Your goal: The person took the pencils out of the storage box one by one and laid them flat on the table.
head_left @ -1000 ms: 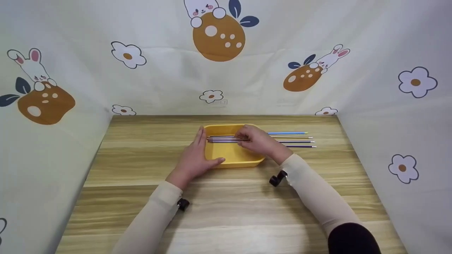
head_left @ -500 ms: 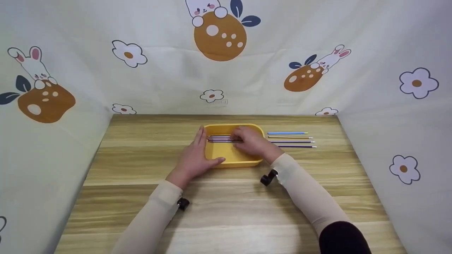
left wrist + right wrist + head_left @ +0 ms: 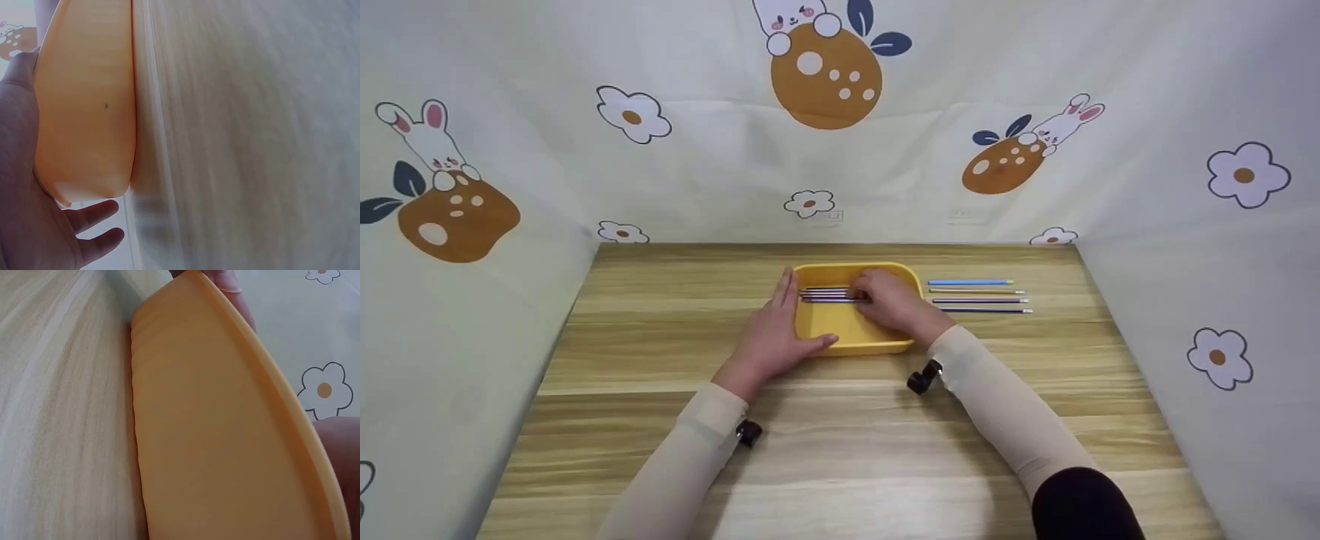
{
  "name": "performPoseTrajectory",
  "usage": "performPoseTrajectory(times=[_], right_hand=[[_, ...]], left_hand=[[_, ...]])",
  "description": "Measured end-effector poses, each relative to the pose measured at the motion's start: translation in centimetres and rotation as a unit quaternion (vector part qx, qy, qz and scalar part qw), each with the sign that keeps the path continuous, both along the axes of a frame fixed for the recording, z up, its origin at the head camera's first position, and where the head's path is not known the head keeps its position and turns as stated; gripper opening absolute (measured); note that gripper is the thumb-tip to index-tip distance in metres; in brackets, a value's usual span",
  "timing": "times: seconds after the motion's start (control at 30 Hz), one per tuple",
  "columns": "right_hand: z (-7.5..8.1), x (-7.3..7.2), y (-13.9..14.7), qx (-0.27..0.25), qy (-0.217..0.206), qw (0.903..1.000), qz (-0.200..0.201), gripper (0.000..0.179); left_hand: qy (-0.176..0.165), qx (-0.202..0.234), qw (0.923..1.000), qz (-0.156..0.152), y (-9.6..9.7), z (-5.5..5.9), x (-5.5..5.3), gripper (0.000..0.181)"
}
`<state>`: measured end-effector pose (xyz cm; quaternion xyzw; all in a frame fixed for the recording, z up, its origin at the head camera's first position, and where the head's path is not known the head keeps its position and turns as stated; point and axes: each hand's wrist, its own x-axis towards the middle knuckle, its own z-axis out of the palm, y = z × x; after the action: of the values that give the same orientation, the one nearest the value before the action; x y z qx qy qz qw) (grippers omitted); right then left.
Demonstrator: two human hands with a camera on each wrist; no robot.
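Note:
A yellow plastic tray (image 3: 851, 330) stands on the wooden table. Several slim pencils (image 3: 825, 295) lie side by side in it, pointing left, their right parts hidden under my right hand (image 3: 889, 300). That hand reaches down inside the tray, its curled fingers pinching the pencils. My left hand (image 3: 769, 341) braces the tray's near left corner, fingers straight along the left wall and thumb over the front rim. In the left wrist view the tray's outer wall (image 3: 87, 112) sits against this hand. The right wrist view shows mostly the tray's outer wall (image 3: 208, 416), with the right hand largely hidden behind it.
Right of the tray, a light blue pencil (image 3: 971, 283), a golden pencil (image 3: 975, 291) and two dark pencils (image 3: 979, 301) lie in parallel on the table (image 3: 840, 450). A patterned cloth (image 3: 720, 172) encloses the back and sides.
My right hand has moved a little left and deeper into the tray, uncovering the left ends of the pencils on the table. The left hand and tray stay in place.

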<state>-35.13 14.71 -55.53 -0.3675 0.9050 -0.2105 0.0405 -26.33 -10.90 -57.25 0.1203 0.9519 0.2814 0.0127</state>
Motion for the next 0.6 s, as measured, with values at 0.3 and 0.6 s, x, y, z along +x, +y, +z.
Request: performPoseTrajectory(times=[0.3, 0.6], right_hand=[[-0.17, -0.14, 0.00, -0.006, -0.027, 0.9995, -0.014, 0.017], [-0.42, -0.30, -0.10, 0.003, -0.017, 0.9998, -0.014, 0.019]], left_hand=[[0.006, 0.005, 1.0000, 0.000, 0.14, 0.08, -0.02, 0.136], [0.006, -0.003, 1.0000, -0.002, 0.15, 0.15, 0.01, 0.138]])
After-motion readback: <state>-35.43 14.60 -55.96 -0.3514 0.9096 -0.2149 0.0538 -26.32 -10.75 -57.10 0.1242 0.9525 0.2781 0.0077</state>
